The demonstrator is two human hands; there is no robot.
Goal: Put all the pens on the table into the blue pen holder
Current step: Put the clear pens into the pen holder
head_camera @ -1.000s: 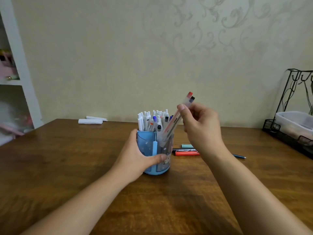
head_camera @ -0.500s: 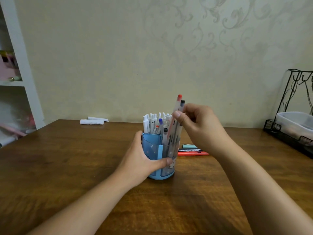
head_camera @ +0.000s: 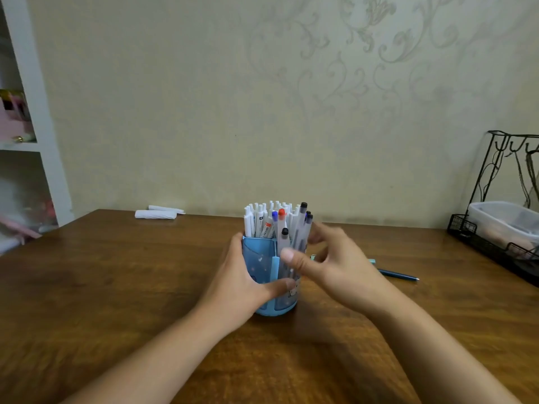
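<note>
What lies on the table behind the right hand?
A dark blue pen sticks out past the right hand, with a teal tip beside it. Anything else there is covered by the hand.

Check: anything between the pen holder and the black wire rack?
Head view: the right hand beside the pen holder, a blue pen, then bare table to the wire rack.

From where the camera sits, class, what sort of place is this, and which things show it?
Probably a room in a home, perhaps a study corner: a brown wooden table against patterned cream wallpaper, a white shelf unit at the left, and a blue plastic pen holder packed with pens.
</note>
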